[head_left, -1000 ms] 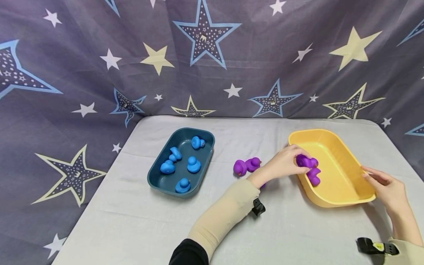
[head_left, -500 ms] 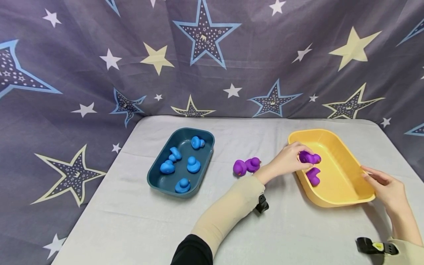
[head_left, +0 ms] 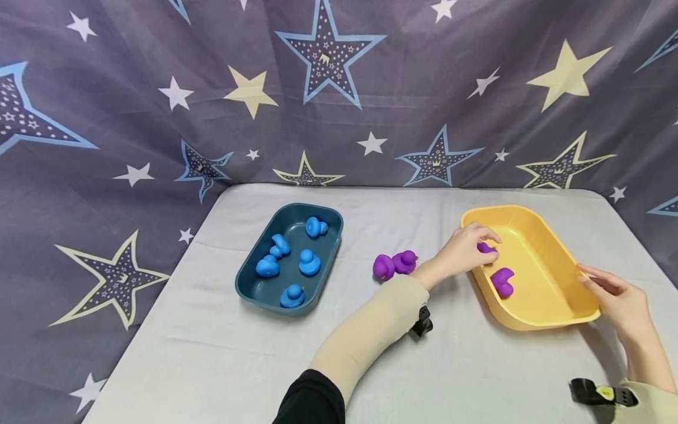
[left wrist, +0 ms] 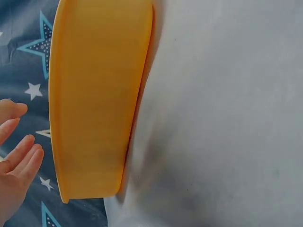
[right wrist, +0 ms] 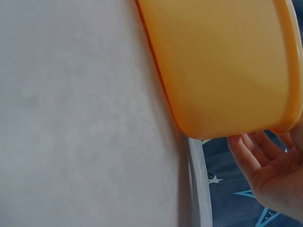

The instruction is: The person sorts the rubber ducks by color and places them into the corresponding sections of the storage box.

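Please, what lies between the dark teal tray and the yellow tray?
The head view shows two purple ducks there, and the left arm, possibly hiding more.

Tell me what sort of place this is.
Probably an indoor tabletop set up for handling small objects; the wider room is out of view. A star-printed cloth backs the pale cloth-covered table, and blue toy ducks sit in a teal tray.

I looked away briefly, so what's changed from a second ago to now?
The left hand has edged forward; its fingers now stand apart, apparently letting go of a purple duck, now partly hidden by the hand in the yellow tray. The right hand still grips the tray. The blue ducks and the other visible purple ducks stayed put.
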The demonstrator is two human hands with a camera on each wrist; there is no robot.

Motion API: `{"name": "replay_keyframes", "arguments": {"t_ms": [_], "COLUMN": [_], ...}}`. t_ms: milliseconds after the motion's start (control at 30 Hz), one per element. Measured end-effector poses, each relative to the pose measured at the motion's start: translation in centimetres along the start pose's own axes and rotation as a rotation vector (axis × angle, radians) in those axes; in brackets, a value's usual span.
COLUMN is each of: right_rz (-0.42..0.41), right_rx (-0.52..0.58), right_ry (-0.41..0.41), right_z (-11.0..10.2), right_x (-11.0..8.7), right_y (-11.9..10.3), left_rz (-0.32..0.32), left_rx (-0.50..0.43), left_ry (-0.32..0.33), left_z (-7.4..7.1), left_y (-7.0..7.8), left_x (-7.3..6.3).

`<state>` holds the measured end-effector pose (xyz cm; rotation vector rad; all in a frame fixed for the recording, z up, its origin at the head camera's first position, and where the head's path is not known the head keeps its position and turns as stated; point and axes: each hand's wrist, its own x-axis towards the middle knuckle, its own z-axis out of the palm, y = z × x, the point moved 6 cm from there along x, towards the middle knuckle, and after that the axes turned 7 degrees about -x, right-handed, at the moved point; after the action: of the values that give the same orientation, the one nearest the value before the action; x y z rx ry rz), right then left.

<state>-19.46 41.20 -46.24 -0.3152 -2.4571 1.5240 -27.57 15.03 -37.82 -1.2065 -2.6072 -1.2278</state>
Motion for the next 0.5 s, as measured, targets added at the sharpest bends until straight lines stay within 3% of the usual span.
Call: {"name": "replay_keyframes", "arguments": {"t_ms": [133, 500], "right_rz": [-0.014, -0.001], "right_rx": [0.006, -0.041], "right_ry": [0.007, 0.017], "right_z": [-0.2, -0.3], "right_x": [0.5, 0.5], "right_y": [1.0, 1.0], "left_rz": [0.034, 0.038], "left_rx": [0.029, 0.030], "left_ry": [0.000, -0.048], "left_z": [0.0, -0.7], "left_y": [0.2, 0.5], "left_x": [-0.2, -2.0]}}
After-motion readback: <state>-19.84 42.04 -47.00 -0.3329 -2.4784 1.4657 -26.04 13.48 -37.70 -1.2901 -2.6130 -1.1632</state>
